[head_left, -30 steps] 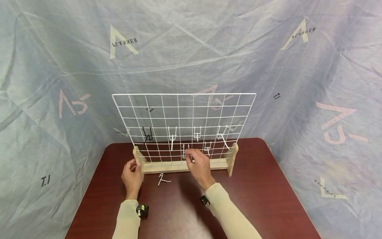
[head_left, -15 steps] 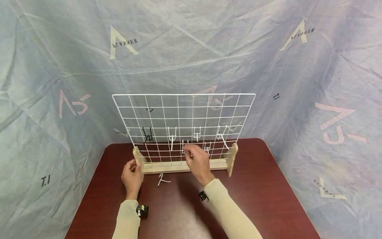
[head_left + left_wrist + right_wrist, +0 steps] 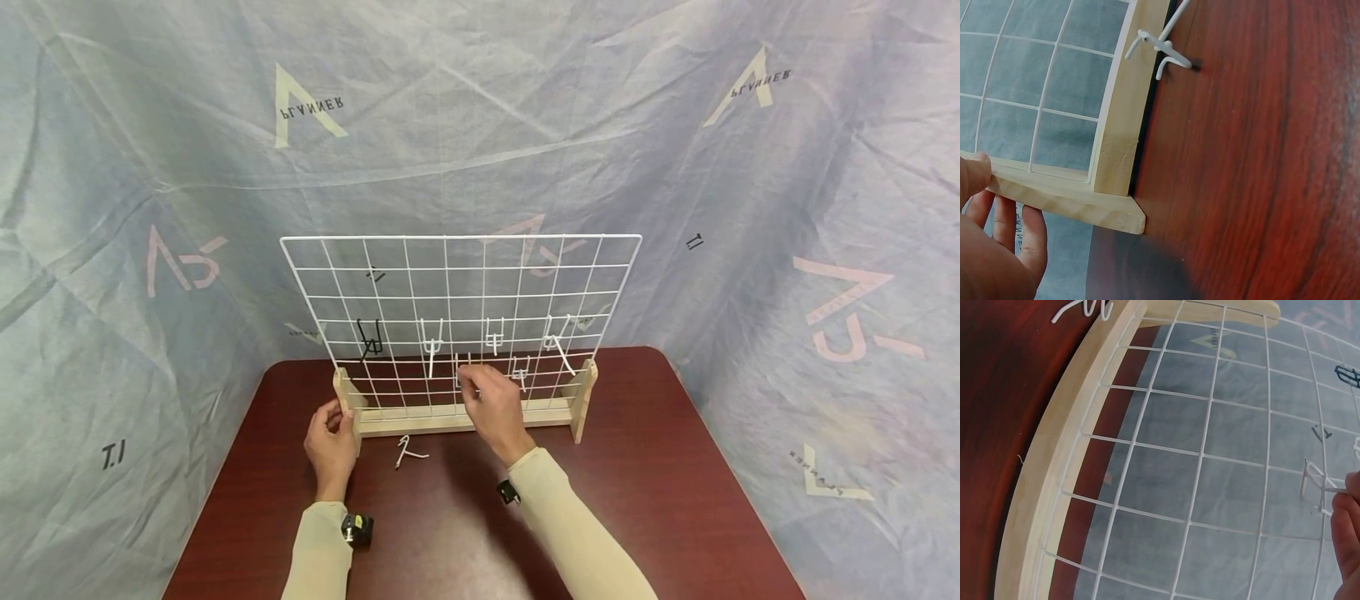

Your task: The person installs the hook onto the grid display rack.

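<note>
A white wire grid [image 3: 465, 267] stands upright in a wooden base. My left hand [image 3: 332, 442] grips the base's left wooden side piece [image 3: 1072, 209], thumb on one face and fingers around the other. My right hand [image 3: 497, 408] pinches the arm of a white wire hook [image 3: 1303, 481] between thumb and fingertips. The hook's two prongs are right at the grid wires, low in the middle; in the head view the fingers hide much of it. Another white hook [image 3: 402, 454] lies loose on the table in front of the base.
Several hooks hang on the grid: a black hook [image 3: 371, 340] at left, then white ones, including a white hook [image 3: 432, 345] near the middle and a lower white hook [image 3: 521, 373] right beside my right hand. Grey fabric [image 3: 480, 125] encloses the dark red table [image 3: 637, 500].
My right hand has risen along the grid with the hook and shifted slightly left, the prongs now dipping a little. My left hand and the loose hook have stayed put.
</note>
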The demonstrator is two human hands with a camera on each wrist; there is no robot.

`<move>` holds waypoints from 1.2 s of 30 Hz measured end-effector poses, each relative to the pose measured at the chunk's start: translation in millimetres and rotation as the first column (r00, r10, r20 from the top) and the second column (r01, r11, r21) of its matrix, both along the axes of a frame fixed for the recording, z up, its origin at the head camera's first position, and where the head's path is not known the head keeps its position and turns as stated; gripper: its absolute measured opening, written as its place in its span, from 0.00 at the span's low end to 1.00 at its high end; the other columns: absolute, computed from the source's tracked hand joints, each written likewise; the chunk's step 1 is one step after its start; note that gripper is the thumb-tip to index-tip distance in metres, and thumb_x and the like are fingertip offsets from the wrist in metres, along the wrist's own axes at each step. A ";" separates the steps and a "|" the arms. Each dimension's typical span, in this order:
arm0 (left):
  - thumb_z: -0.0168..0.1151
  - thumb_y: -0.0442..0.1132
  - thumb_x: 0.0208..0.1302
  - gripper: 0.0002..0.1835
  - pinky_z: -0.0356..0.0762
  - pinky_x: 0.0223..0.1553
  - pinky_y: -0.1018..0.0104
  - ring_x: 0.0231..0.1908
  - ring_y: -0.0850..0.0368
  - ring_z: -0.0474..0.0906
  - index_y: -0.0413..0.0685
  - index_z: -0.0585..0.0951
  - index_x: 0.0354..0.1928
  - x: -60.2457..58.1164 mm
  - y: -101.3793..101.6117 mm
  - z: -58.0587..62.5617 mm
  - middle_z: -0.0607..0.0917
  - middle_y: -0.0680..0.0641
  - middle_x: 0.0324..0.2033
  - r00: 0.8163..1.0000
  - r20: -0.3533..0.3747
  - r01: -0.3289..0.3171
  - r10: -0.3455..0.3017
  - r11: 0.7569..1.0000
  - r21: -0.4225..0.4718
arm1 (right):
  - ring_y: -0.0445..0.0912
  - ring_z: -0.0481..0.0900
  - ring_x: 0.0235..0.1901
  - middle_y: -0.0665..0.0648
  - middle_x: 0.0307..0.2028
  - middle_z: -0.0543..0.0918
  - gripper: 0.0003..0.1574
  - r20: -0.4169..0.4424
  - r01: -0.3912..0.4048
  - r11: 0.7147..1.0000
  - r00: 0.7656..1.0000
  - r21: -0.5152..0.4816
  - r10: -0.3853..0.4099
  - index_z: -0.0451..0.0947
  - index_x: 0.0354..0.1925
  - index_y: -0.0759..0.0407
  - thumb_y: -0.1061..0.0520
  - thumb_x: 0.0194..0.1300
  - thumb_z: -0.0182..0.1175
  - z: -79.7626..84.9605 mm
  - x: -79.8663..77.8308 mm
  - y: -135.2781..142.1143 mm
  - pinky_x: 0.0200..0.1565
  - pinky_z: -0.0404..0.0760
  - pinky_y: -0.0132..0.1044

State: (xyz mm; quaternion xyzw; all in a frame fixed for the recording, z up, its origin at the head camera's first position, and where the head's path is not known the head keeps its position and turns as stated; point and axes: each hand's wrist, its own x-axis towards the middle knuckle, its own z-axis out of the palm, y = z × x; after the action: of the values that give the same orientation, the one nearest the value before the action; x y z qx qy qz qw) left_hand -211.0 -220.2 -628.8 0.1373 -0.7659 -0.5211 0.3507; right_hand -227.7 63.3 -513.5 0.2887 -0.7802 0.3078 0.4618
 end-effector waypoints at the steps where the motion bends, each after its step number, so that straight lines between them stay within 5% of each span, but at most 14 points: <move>1: 0.71 0.29 0.66 0.15 0.71 0.42 0.88 0.45 0.49 0.86 0.38 0.86 0.53 0.4 0.2 0.5 0.88 0.36 0.47 1.000 -0.001 0.000 0.000 1.000 0.001 | 0.46 0.92 0.36 0.54 0.36 0.93 0.10 -0.002 0.000 1.000 1.000 -0.001 0.000 0.88 0.38 0.60 0.71 0.58 0.73 -0.6 0.2 0.1 0.41 0.89 0.35; 36: 0.71 0.29 0.66 0.14 0.69 0.40 0.88 0.44 0.45 0.87 0.39 0.86 0.53 -0.9 -0.9 -2.7 0.88 0.36 0.46 1.000 -0.008 -0.006 0.006 1.000 0.002 | 0.47 0.92 0.37 0.56 0.38 0.93 0.14 0.037 -0.011 0.999 0.999 -0.043 0.013 0.89 0.41 0.61 0.65 0.55 0.79 -30.6 8.8 1.6 0.44 0.89 0.36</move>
State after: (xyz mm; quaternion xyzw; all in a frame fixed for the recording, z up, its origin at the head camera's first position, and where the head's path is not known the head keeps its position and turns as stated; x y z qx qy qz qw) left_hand -211.9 -221.1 -631.5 0.1378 -0.7637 -0.5212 0.3552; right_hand -218.9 65.0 -544.1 0.2777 -0.7801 0.3325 0.4514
